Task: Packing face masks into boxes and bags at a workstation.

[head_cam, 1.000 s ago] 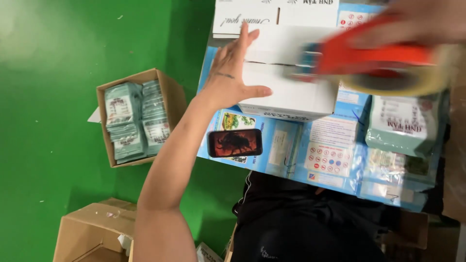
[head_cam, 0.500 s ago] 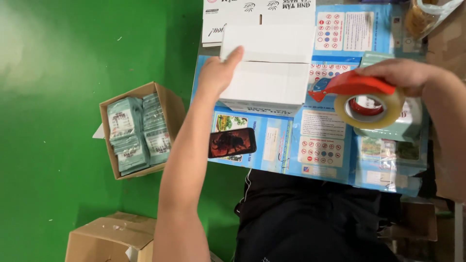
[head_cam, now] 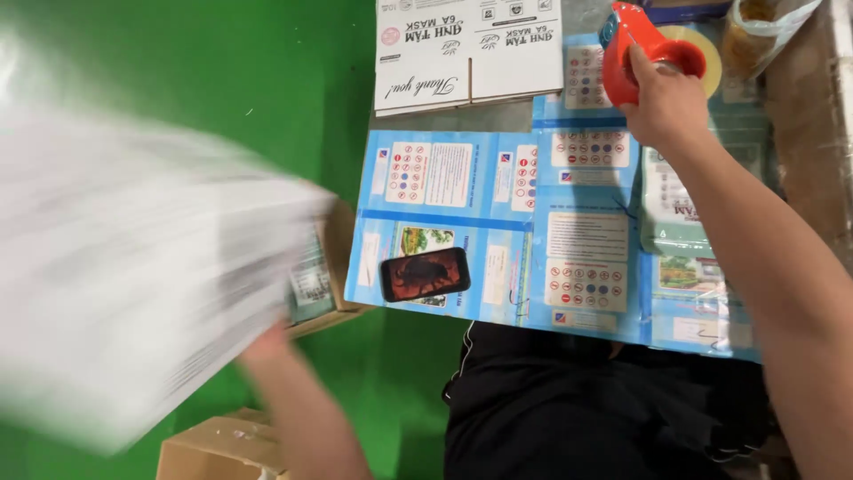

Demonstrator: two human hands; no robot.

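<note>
My left hand [head_cam: 267, 342] grips a white cardboard box [head_cam: 133, 276] and holds it out over the green floor at the left; the box is a motion blur. My right hand [head_cam: 662, 102] is closed on a red tape dispenser [head_cam: 635, 44] with its roll of clear tape [head_cam: 689, 53], resting at the far right of the table. A stack of flat white printed cartons [head_cam: 466, 49] lies at the table's far edge.
The table [head_cam: 462, 222] is covered with blue printed sheets. A dark phone [head_cam: 425, 274] lies near its front left edge. A pale green mask packet [head_cam: 675, 218] sits under my right forearm. A brown box [head_cam: 333, 267] of packets stands on the floor, another brown box [head_cam: 222, 444] nearer.
The white box left the table and swung left over the floor in my left hand. My right hand carried the tape dispenser up to the table's far right.
</note>
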